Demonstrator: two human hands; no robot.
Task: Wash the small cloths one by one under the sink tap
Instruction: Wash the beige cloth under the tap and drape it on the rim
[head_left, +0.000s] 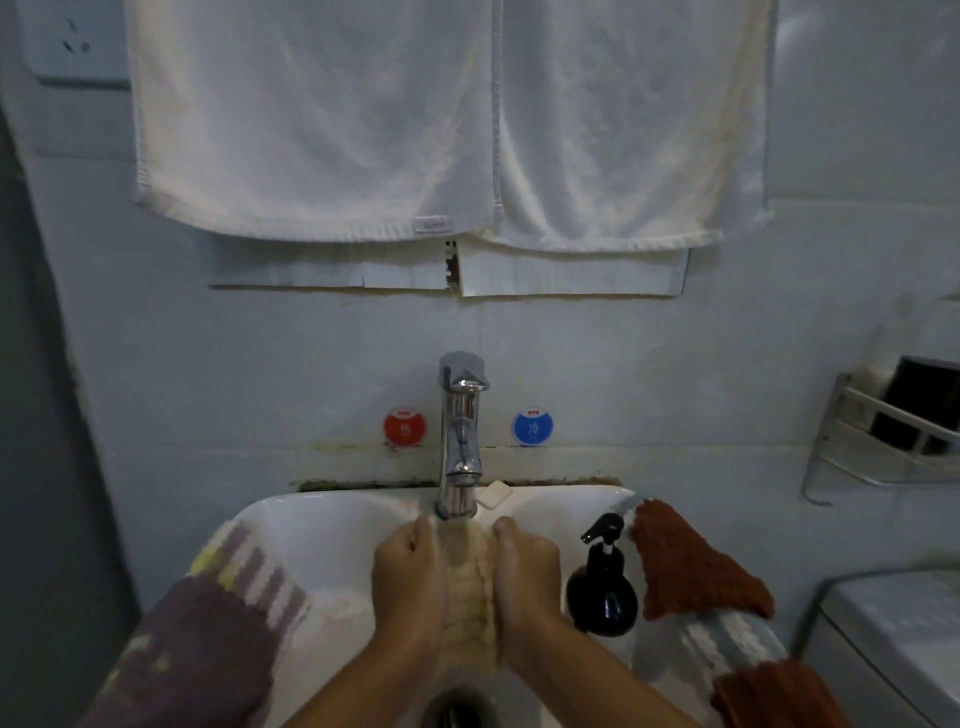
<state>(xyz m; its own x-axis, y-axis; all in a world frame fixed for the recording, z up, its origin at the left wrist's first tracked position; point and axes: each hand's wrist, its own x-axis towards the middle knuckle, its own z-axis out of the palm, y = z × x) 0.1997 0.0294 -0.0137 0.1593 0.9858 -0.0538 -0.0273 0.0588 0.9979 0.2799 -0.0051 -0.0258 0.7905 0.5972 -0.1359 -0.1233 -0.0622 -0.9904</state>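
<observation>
A small cream cloth (470, 587) is bunched between my two hands over the white sink (332, 525). My left hand (408, 574) grips its left side and my right hand (527, 571) grips its right side. Water runs from the chrome tap (460, 436) straight onto the top of the cloth. A purple, white and yellow cloth (223, 623) lies over the sink's left rim. A rust-red cloth (691, 561) on a grey-and-white one (727, 639) drapes the right rim.
A black pump bottle (602, 582) stands on the right rim beside my right hand. A soap bar (493, 493) sits behind the tap. White towels (441, 119) hang above. A metal wall rack (883, 431) is at right. The drain (457, 706) lies below my wrists.
</observation>
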